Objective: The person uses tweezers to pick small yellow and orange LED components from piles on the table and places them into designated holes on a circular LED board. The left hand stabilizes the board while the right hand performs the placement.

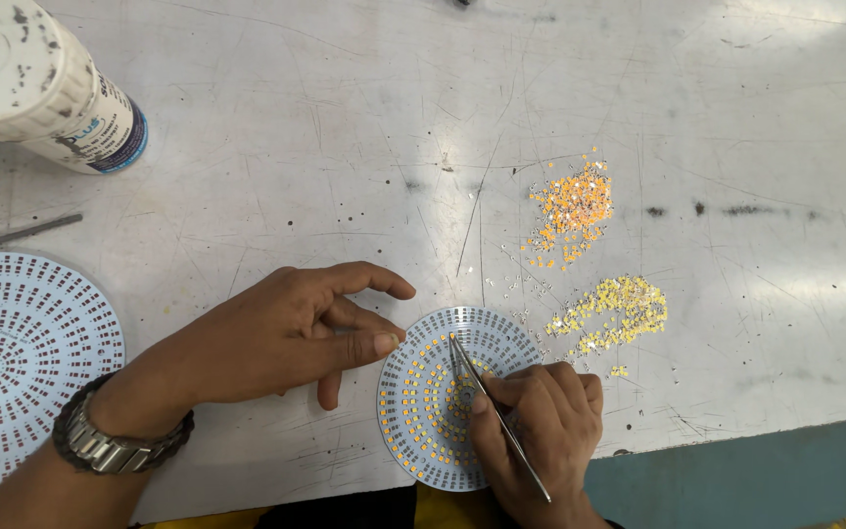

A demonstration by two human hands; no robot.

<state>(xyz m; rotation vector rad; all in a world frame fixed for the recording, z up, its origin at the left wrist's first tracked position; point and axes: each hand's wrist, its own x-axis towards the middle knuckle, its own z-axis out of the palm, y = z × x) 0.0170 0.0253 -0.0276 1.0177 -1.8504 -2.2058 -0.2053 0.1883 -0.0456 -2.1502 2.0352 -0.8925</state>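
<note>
The tweezers (499, 419) are lying along a slanted axis, their handle end sitting low and to the right by the wrist, their fine tips pointing up and to the left onto the small round board (443, 397). They are thin, silvery and straight, and they are crossing the right hand (540, 431) near the table's front edge.

Starting at the far left, a larger round board (22, 343) is resting flat on the scratched grey table (345, 147), white with rings of dark empty pads. Above it, a white cylindrical bottle (41, 83) is lying on its side, its speckled cap facing the camera and a blue band running around its label. A wristwatch (110, 446) with a metal strap is circling the left wrist. The left hand (286, 338) is lying loose and released, its fingertips touching the small board's left rim. That board is showing rings of yellow-orange chips around its centre. The right hand is pinching the tweezers between thumb and fingers. Further right, an orange chip pile (572, 208) is sitting above a yellow chip pile (614, 309), the two well apart.
</note>
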